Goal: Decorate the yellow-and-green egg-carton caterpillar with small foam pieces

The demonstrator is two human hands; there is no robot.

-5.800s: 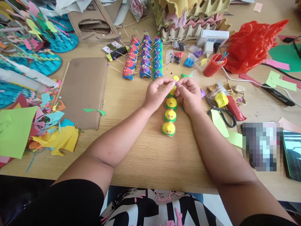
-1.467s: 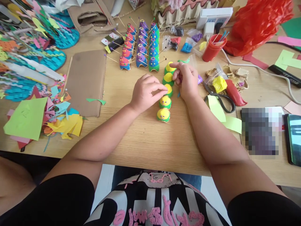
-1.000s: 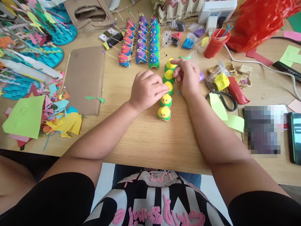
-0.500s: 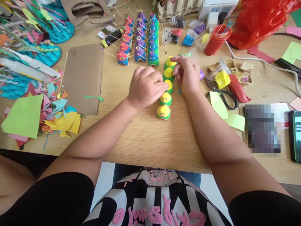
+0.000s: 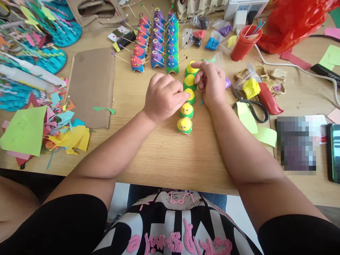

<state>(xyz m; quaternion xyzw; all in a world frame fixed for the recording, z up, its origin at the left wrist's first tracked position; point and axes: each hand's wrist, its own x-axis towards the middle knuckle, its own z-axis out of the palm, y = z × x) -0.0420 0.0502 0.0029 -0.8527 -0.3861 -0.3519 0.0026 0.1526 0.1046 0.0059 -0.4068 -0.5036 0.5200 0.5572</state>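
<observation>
A yellow-and-green bumpy caterpillar lies in a row pointing away from me, with small faces on its two nearest humps. On its left side my left hand is closed, fingers curled, the fingertips against the third hump. My right hand is at the far right side; its index finger reaches over the farthest hump while the other fingers curl in beside the second one. My right thumb is hidden. Beyond my left hand stand finished-looking caterpillars: red, purple and blue-green, with pins stuck in them.
Bags of coloured clay and a red cup lie at the back. Scissors, a red comb-like piece and green paper are on the right. Cardboard and paper scraps lie left.
The view has shifted slightly, so the table's things sit a little up and left. Both hands stay in practically the same place on the caterpillar.
</observation>
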